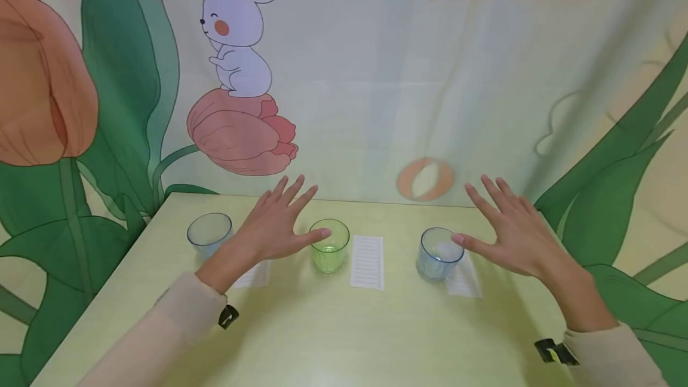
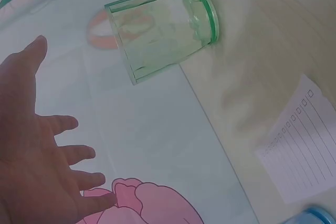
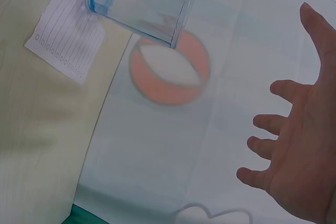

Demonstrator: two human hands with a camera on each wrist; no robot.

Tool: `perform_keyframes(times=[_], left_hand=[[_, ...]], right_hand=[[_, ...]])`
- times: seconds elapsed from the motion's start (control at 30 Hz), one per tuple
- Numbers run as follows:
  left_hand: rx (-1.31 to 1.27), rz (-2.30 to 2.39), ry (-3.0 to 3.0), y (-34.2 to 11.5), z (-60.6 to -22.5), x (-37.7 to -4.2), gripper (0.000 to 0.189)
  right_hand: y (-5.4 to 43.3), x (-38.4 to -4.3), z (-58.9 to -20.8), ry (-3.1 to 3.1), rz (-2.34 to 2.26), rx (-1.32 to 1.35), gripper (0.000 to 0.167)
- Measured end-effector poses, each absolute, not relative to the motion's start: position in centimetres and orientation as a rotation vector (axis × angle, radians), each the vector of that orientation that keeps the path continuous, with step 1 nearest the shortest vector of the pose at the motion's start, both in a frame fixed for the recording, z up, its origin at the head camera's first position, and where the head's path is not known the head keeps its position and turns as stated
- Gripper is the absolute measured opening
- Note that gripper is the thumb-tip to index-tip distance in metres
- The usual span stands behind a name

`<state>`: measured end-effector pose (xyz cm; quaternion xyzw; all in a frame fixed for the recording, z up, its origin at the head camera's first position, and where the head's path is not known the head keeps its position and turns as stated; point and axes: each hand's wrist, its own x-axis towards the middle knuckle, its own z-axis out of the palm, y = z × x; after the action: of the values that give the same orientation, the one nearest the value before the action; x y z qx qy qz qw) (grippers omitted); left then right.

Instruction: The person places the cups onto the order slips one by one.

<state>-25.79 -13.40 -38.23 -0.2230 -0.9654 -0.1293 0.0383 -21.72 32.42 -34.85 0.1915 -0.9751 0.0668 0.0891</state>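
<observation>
Both hands hover over the table with fingers spread, holding nothing. In the head view my left hand (image 1: pixel 279 226) is between a bluish glass (image 1: pixel 208 233) on the left and a green glass (image 1: pixel 329 249) in the middle; its thumb overlaps the green rim. My right hand (image 1: pixel 513 232) is up and to the right of a blue glass (image 1: pixel 438 258), the thumb overlapping that rim. The left wrist view has the green glass (image 2: pixel 168 32) apart from the left hand (image 2: pixel 42 156). Likewise, the blue glass (image 3: pixel 144 1) stands apart from the right hand (image 3: pixel 304 140) in the right wrist view.
Lined paper slips lie by the glasses: one in the middle (image 1: pixel 367 263), one at the right (image 1: pixel 464 279), and one at the left (image 1: pixel 252 275), partly behind my forearm. A printed curtain (image 1: pixel 349 76) with a rabbit and tulips hangs behind the table (image 1: pixel 333 339).
</observation>
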Motion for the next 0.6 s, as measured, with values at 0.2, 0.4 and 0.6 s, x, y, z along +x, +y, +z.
perform_keyframes(times=[0.2, 0.4, 0.6], left_hand=[[-0.714, -0.376, -2.924, -12.3, -37.7, -25.4, 0.1], [-0.795, -0.37, -2.808, -8.4, -36.6, -23.1, 0.104], [-0.939, -0.458, -2.723, -2.8, -36.9, -20.6, 0.111]], right_hand=[[33.5, -21.1, -35.2, -2.853, 0.234, 0.581, 0.098], [34.6, -20.4, -36.0, -2.805, 0.275, 0.634, 0.099], [36.3, -19.8, -37.9, -2.784, 0.391, 0.709, 0.098]])
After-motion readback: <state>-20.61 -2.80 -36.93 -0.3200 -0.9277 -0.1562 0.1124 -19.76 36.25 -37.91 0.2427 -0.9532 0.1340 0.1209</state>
